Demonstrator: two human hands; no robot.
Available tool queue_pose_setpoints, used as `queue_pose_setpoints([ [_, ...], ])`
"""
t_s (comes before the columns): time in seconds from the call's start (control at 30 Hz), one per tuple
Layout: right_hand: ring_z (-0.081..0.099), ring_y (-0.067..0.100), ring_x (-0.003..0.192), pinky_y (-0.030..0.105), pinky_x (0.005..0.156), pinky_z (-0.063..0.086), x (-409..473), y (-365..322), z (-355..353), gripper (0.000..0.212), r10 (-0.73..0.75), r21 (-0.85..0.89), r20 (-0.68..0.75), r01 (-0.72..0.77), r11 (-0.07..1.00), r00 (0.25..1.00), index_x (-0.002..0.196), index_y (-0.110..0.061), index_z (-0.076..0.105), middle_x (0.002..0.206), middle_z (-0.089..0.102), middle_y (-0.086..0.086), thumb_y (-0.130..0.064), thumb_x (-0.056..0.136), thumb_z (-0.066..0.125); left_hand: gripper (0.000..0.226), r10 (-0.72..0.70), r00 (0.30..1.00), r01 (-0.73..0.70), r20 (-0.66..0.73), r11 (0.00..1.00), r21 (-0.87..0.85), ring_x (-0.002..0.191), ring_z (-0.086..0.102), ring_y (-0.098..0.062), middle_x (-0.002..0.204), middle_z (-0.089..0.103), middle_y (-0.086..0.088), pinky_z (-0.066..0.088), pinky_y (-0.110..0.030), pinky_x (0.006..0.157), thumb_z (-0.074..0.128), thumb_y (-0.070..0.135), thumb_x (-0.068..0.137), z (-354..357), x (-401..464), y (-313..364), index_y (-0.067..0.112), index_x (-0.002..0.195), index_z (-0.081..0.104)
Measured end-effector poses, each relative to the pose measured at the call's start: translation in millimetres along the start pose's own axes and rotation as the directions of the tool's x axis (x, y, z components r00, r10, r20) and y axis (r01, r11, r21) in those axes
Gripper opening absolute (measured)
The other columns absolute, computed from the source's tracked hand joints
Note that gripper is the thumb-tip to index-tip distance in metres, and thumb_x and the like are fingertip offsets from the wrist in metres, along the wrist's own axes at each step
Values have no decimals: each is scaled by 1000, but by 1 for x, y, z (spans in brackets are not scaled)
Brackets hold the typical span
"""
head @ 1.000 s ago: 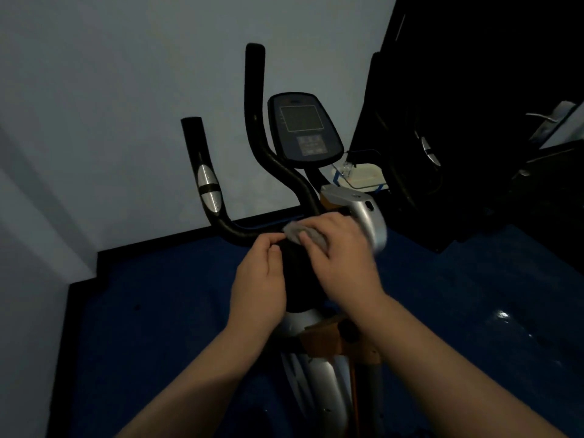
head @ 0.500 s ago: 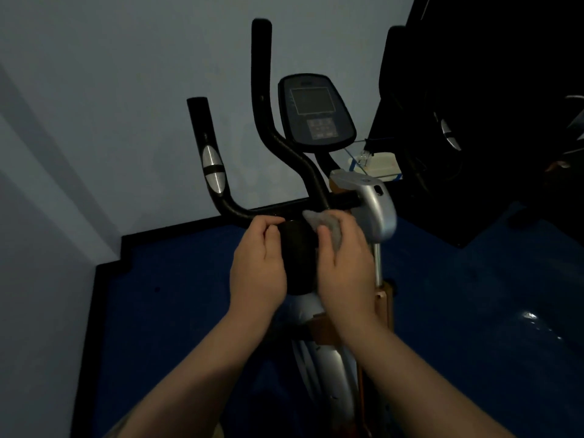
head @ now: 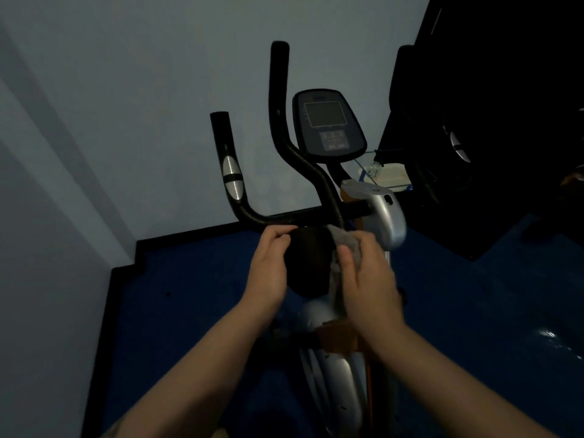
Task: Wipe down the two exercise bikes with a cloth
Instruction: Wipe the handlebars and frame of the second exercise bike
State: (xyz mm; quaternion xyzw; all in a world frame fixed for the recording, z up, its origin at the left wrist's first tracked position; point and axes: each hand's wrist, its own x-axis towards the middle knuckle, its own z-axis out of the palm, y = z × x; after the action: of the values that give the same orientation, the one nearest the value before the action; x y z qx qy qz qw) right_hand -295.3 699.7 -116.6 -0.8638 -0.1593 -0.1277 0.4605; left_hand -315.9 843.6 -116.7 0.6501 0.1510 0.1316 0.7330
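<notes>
Grey cloth (head: 343,248) sits pinched under your right hand (head: 368,286), pressed to the right side of the black saddle (head: 308,263). Your left hand (head: 268,270) curls around the saddle's left edge, fingertips over its front. Just beyond your knuckles runs the exercise bike's handlebar (head: 284,216); farther off stands its console (head: 328,124). Far right of your right hand, a second machine (head: 458,147) stays dark.

grey cloth (head: 347,248) against upright black-and-silver exercise bike (head: 384,216)
</notes>
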Motion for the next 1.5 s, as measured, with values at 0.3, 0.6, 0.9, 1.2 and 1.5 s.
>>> queue_pose_setpoints([
  [0.3,47,11,104,23,88,42,-15,-32,44,27,-299,23,57,298,954,952,118,-18,63,113,58,-2,-24,96,49,50,-240,963,269,121,833,-484,115,59,-23,119,67,-12,41,-36,103,29,42,99,-26,-12,-5,10,119,62],
  [0.6,53,20,103,29,88,46,4,-31,27,31,-387,-59,56,390,919,920,120,-11,64,110,62,7,-8,90,59,43,-229,973,225,29,913,-341,116,59,-18,121,66,-6,43,-35,103,35,40,99,-15,-14,-5,14,120,61],
  [0.9,57,2,101,13,82,46,11,8,-49,20,-182,149,-213,216,965,960,109,-29,62,106,59,-20,-25,89,59,18,260,965,-235,-26,906,353,97,59,-3,104,65,8,46,-17,83,56,14,90,-4,11,21,24,103,64],
  [1.2,54,4,84,18,74,44,33,59,11,7,-238,210,-97,253,944,967,83,-7,60,89,51,2,-13,82,64,28,373,926,-245,53,491,836,110,52,-11,114,62,5,18,-35,117,48,15,92,9,51,21,23,116,59],
  [1.5,48,-2,85,8,74,36,72,49,12,11,-241,151,-46,246,957,969,82,-15,56,89,48,-4,-17,85,66,28,418,908,-250,14,517,819,90,36,7,102,62,11,5,-24,114,47,10,91,11,48,20,24,109,63],
])
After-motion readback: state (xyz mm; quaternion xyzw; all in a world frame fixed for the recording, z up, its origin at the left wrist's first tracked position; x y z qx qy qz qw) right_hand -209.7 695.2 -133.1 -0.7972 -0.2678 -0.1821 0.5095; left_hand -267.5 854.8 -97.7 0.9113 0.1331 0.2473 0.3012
